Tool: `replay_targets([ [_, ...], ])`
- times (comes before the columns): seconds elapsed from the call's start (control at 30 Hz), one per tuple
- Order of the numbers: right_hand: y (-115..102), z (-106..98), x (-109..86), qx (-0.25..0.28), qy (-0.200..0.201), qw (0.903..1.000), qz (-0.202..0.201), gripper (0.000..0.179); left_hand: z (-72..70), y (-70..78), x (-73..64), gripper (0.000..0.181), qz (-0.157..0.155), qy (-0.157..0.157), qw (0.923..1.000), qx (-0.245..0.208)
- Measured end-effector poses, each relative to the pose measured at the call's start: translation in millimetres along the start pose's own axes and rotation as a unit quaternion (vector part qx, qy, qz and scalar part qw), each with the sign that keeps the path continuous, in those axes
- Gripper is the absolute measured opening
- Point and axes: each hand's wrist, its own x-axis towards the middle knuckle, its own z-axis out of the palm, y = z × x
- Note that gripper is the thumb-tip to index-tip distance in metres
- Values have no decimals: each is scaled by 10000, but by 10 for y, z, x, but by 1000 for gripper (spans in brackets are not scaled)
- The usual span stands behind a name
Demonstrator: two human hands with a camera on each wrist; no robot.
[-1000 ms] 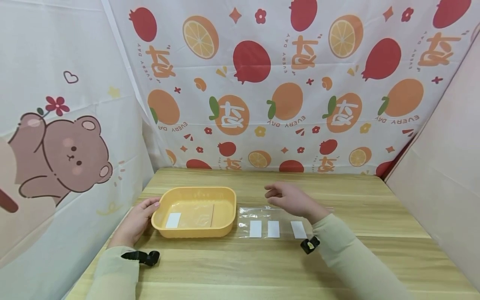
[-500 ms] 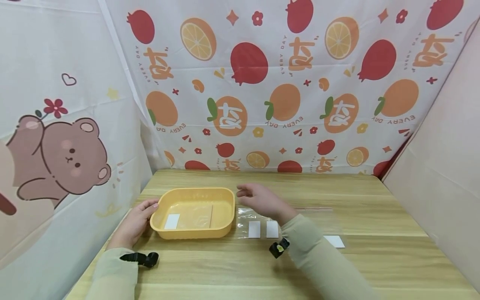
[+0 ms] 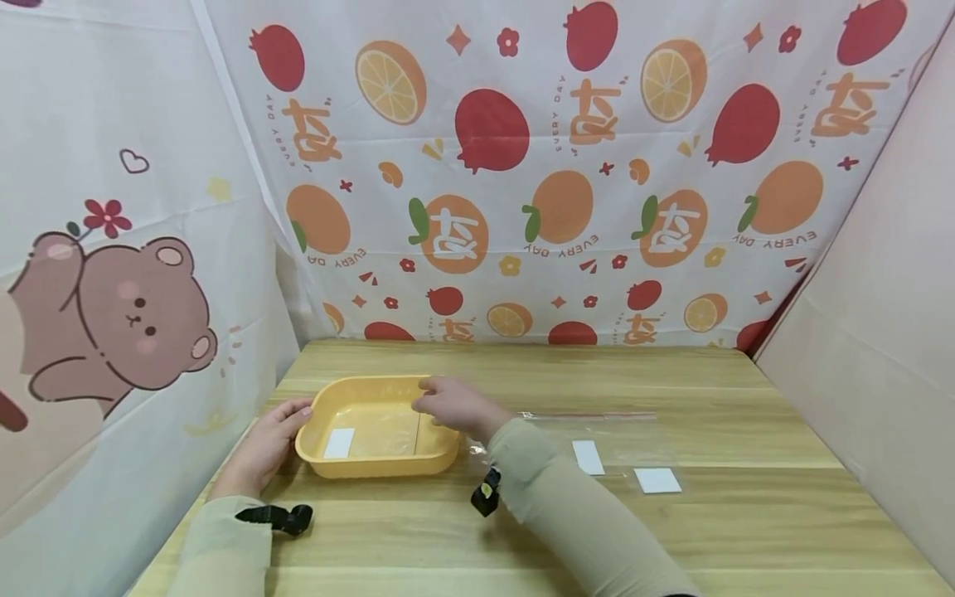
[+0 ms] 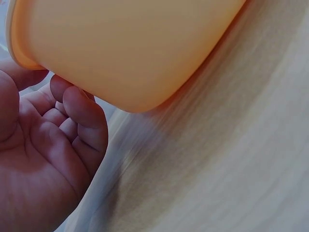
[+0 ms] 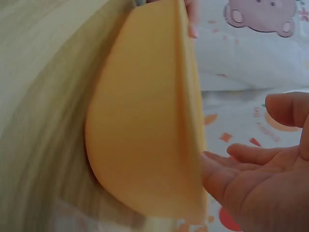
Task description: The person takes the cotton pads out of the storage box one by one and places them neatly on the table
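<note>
A yellow plastic basin (image 3: pixel 376 469) stands on the left half of the table. Inside it lies a clear zip bag (image 3: pixel 384 433) with a white card (image 3: pixel 339 443) at its left end. My left hand (image 3: pixel 261 444) holds the basin's left rim, and the left wrist view shows the thumb at the rim and the fingers (image 4: pixel 87 111) curled against the outer wall. Over the basin's right end hovers my right hand (image 3: pixel 462 406). In the right wrist view its thumb and fingers (image 5: pixel 256 154) are spread apart beside the rim, with nothing seen between them.
Clear zip bags (image 3: pixel 619 431) lie flat to the right of the basin, with white cards (image 3: pixel 588 458) showing; my right forearm (image 3: pixel 567 497) hides part of them. A printed cloth (image 3: pixel 492 207) hangs behind the wooden table (image 3: pixel 716 539), with cloth walls on both sides.
My right hand has moved left from above the bags to over the basin's right end. The left hand keeps its hold on the rim, and the basin stays in place.
</note>
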Motion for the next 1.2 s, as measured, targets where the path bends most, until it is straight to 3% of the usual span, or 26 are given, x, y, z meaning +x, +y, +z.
replay_targets([
  [0.3, 21, 213, 200, 8, 212, 9993, 317, 60, -26, -51, 31, 61, 54, -20, 10000, -56],
  [0.67, 63, 325, 240, 213, 530, 9957, 735, 61, -11, -57, 35, 60, -10, 24, 10000, 51],
  [1.03, 128, 337, 322, 1336, 632, 9853, 853, 63, -14, -46, 20, 59, -39, 13, 10000, 24],
  [1.2, 143, 348, 344, 1419, 669, 9841, 835, 60, 9, -29, 29, 59, -85, 23, 9999, 144],
])
